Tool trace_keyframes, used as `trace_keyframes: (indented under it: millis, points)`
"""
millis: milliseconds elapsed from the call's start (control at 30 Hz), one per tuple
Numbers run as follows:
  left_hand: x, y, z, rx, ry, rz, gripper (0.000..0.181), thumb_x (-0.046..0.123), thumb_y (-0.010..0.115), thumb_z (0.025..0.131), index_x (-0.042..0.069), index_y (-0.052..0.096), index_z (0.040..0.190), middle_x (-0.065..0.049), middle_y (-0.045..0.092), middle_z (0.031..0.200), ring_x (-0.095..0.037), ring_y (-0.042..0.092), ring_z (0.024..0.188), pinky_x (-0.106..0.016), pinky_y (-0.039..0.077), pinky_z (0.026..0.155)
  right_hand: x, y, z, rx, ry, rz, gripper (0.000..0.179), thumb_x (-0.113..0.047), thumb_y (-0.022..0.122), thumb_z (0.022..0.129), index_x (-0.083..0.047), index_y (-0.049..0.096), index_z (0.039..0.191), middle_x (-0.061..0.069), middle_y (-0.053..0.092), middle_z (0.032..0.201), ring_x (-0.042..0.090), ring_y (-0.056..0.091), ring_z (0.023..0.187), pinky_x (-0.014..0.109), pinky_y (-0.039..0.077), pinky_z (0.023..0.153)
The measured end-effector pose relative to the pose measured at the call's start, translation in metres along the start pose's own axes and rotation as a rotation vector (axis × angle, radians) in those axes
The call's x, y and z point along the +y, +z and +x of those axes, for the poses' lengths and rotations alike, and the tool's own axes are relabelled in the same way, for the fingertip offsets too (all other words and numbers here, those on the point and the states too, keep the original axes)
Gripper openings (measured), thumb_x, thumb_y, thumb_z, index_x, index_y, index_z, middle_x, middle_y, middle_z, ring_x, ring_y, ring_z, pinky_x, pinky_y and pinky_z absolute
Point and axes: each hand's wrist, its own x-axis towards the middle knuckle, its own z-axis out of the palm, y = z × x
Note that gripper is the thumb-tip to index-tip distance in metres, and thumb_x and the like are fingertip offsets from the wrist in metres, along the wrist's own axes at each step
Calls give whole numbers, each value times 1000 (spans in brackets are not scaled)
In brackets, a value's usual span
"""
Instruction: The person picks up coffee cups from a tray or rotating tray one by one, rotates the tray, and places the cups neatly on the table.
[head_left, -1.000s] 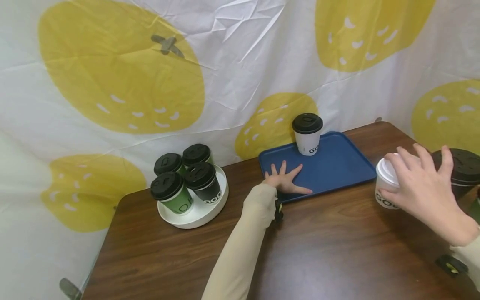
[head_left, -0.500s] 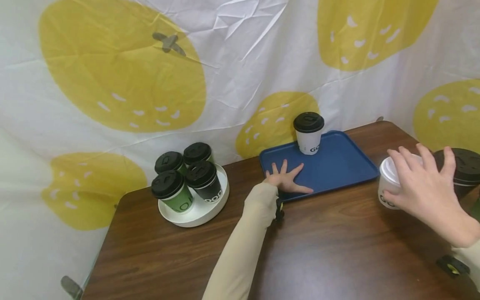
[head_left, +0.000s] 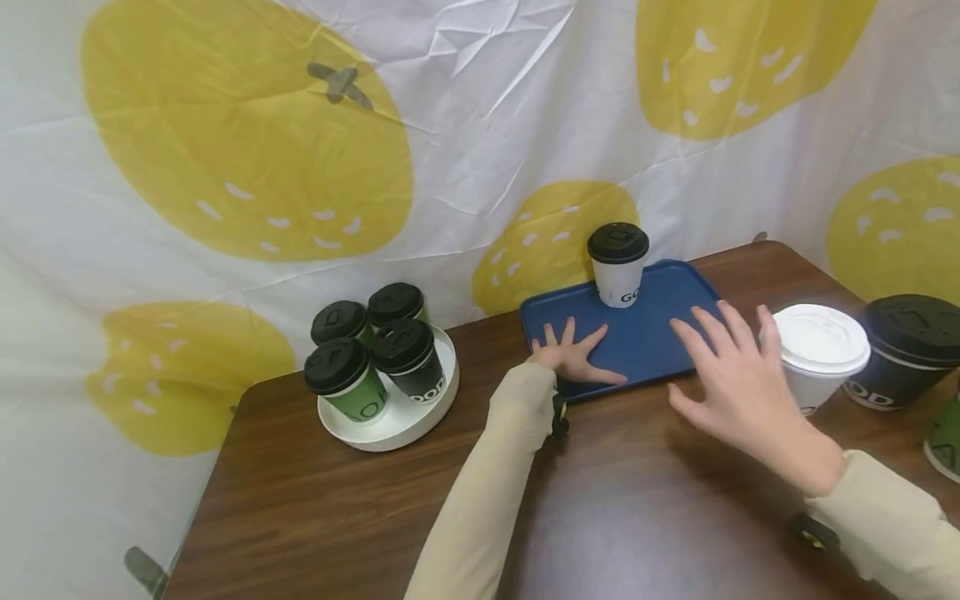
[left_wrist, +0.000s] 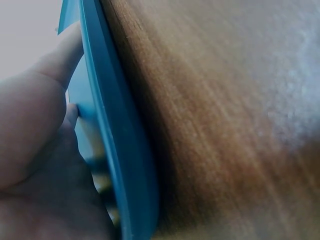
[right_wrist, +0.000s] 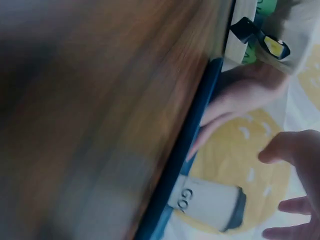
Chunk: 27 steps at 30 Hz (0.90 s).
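My left hand (head_left: 572, 365) rests with fingers spread on the left part of a blue tray (head_left: 667, 333). In the left wrist view its thumb lies over the tray's raised rim (left_wrist: 107, 125). A white paper cup with a black lid (head_left: 619, 283) stands upright at the tray's back edge. My right hand (head_left: 742, 392) is raised over the table just off the tray's front right corner, fingers apart, holding nothing. Behind it, partly hidden, stands a white cup with a white lid (head_left: 819, 342). The right wrist view shows my right fingers (right_wrist: 295, 205) apart from the cup on the tray.
To the left, a round white tray (head_left: 390, 442) carries several lidded cups, green (head_left: 360, 402) and black (head_left: 420, 379). On the right stand a large black cup (head_left: 903, 358) and a partly cut-off green cup (head_left: 947, 437). A lemon-patterned cloth (head_left: 465, 125) hangs behind the table (head_left: 300, 500).
My right hand has moved left, away from the white-lidded cup, which stays on the right of the table. My left hand and the blue tray have stayed in place.
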Motion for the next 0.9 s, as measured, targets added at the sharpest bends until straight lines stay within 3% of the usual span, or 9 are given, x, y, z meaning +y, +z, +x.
trace_keyframes:
  millis: [167, 300, 467, 600, 733, 900]
  points:
    - [-1, -1, -1, -2, -6, 1, 93, 73, 60, 90, 47, 9, 164, -6, -12, 177, -46, -14, 161, -65, 1, 130, -11, 27, 32, -68, 90, 102, 72, -27, 82, 78, 4, 56, 138, 35, 53, 143, 57, 45, 135, 75, 32, 112]
    - [-1, -2, -3, -22, -2, -10, 92, 71, 58, 93, 46, 6, 165, -7, -14, 176, -46, -17, 160, -65, -2, 130, -15, 47, 64, -143, 213, 184, 78, -29, 77, 86, 7, 45, 148, 39, 42, 151, 60, 39, 138, 77, 36, 109]
    - [2, 0, -3, -27, 7, -30, 92, 70, 59, 92, 47, 7, 164, -6, -14, 176, -46, -18, 160, -65, -2, 130, -7, 68, 108, -192, 358, 224, 91, -35, 72, 92, 2, 25, 160, 41, 21, 162, 63, 29, 143, 80, 34, 106]
    - [9, 6, 2, -21, 8, -25, 91, 72, 61, 90, 52, 8, 162, -2, -13, 177, -44, -15, 161, -64, -1, 131, 11, 78, 138, -232, 441, 196, 94, -40, 71, 92, -3, 20, 163, 40, 9, 165, 66, 19, 147, 85, 27, 107]
    - [18, 16, 6, -18, 2, -11, 89, 73, 61, 89, 59, 9, 159, 2, -10, 177, -42, -12, 162, -62, 1, 131, 28, 84, 151, -281, 472, 162, 90, -41, 71, 93, -4, 25, 161, 42, 11, 164, 67, 19, 145, 88, 28, 103]
    - [27, 18, -1, -35, 14, -8, 90, 74, 61, 89, 58, 8, 160, 3, -11, 177, -41, -13, 162, -60, 1, 132, 40, 88, 151, -301, 443, 102, 80, -39, 70, 95, -2, 35, 157, 42, 26, 155, 67, 37, 130, 79, 47, 89]
